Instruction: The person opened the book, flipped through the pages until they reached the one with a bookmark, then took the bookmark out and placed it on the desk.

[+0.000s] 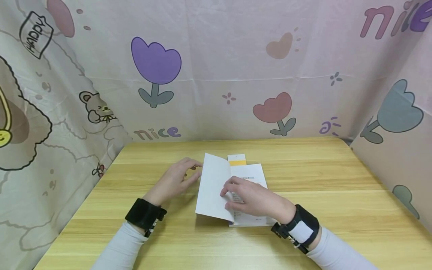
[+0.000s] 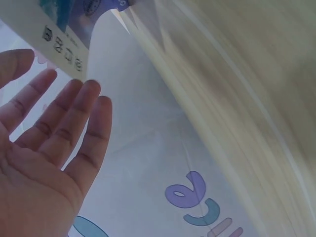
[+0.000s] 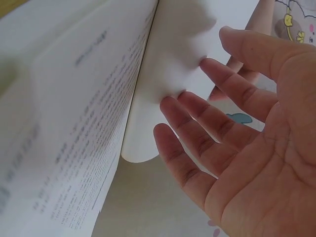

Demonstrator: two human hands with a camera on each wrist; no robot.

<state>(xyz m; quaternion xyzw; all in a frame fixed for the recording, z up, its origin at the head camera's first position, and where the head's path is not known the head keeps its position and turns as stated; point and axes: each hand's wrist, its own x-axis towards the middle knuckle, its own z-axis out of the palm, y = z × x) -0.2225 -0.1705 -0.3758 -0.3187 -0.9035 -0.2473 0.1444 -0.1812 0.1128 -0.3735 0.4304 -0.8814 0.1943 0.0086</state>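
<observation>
A thin book lies on the table, its front cover raised and turned to the left, with a blank white inner side. The left wrist view shows the cover's outside, printed in blue and purple. My left hand is beside the cover's outer edge, fingers loosely extended and fingertips close to it. From the inner side, my right hand meets the cover with outstretched fingers, fingertips right at the white surface. Beneath that hand is the printed page, partly hidden by it.
A white card with a yellow band sticks out past the book's top edge. The wooden table extends on both sides. Behind it hangs a patterned cloth, which also runs along the left and right sides.
</observation>
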